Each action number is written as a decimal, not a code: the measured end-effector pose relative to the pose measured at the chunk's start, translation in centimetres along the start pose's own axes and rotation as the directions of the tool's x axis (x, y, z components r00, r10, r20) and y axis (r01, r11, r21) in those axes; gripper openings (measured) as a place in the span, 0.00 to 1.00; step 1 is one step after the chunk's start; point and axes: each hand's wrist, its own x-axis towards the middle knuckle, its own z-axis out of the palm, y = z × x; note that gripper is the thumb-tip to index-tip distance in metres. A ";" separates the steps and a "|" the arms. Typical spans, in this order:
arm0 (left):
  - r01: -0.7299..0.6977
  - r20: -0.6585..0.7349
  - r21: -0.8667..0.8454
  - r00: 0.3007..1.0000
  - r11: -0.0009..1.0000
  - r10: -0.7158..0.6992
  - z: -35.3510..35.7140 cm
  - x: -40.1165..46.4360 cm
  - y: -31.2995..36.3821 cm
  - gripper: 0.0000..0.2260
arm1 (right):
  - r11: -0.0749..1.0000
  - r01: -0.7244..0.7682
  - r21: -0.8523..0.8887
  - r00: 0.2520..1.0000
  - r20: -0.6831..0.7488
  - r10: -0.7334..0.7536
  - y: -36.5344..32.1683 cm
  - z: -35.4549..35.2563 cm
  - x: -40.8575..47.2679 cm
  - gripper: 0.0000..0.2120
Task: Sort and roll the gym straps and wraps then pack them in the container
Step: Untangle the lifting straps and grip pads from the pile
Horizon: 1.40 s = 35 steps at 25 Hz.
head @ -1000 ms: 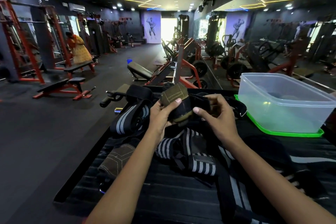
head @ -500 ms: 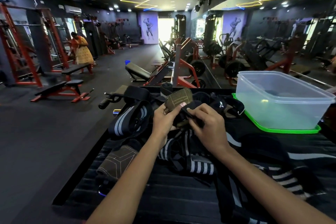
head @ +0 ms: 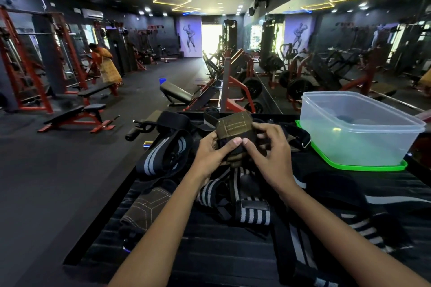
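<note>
While both hands work above the strap pile [head: 235, 198], the step in hand looks like rolling one olive-brown wrist wrap [head: 233, 127] into a tight bundle. Left hand [head: 211, 152] grips the wrap's lower left side, thumb on top, fingers curled under it. Right hand [head: 271, 151] pinches its right edge, thumb tip meeting the left thumb at the roll's front; hands together, both clamped on the same wrap. Wrap's stitched end stands up behind the thumbs, not yet tucked.

Clear plastic container [head: 359, 133] sits to the right of the wrap, near but apart, resting on its green lid [head: 363, 166]; whether it holds anything, cannot tell through the cloudy wall. Black-and-grey striped wrap [head: 163, 156] lies left of the held wrap, loose loop, unrolled. Brown stitched pad [head: 145, 207] lies nearer the camera, left of the pile.

Next move likely calls for folding the stitched end down, closing the roll firmly, then carrying it right to the container.
</note>
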 end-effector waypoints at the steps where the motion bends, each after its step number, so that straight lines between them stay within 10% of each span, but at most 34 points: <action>1: -0.022 0.017 0.021 1.000 1.000 0.022 0.1 -0.1 0.0 0.08 | 0.985 -0.132 0.111 0.989 0.078 0.124 0.5 -0.3 0.3 0.20; 5: -0.075 0.049 0.086 0.996 0.993 0.071 -0.5 -0.1 -0.6 0.12 | 0.840 -0.408 0.358 0.903 0.297 0.312 2.2 -1.0 0.7 0.23; 9: -0.059 0.052 0.093 0.997 0.994 0.054 -0.7 0.1 -1.1 0.17 | 0.907 -0.378 0.185 0.882 0.370 0.292 1.9 -2.0 1.2 0.22; 13: -0.025 0.097 -0.017 0.995 1.000 0.027 0.5 -0.2 -0.7 0.19 | 0.938 -0.255 -0.236 0.890 0.322 0.323 2.4 -7.5 1.5 0.15; 18: 0.108 0.270 -0.127 0.960 0.986 -0.070 5.4 -0.7 -0.6 0.12 | 0.926 -0.371 0.074 0.915 0.198 0.351 2.4 -13.0 -1.9 0.10; 23: 0.170 0.378 -0.118 0.919 0.978 -0.114 11.2 -0.7 -1.2 0.11 | 0.930 -0.326 -0.167 0.938 0.063 0.341 2.9 -16.7 -3.2 0.07; 27: 0.210 0.417 -0.098 0.896 0.973 -0.151 13.3 -0.4 -2.5 0.12 | 0.678 -0.326 -0.659 0.920 -0.056 0.388 4.9 -23.4 -5.1 0.15; 30: 0.211 0.407 -0.043 0.896 0.977 -0.175 14.7 -0.5 -2.6 0.11 | 0.321 -0.495 -0.808 0.703 -0.155 0.694 5.8 -26.5 -6.6 0.30; 35: 0.211 0.363 -0.101 0.918 0.972 -0.162 16.4 0.5 -2.4 0.11 | 0.420 -0.461 -0.782 0.698 -0.026 0.716 4.7 -23.4 -7.1 0.36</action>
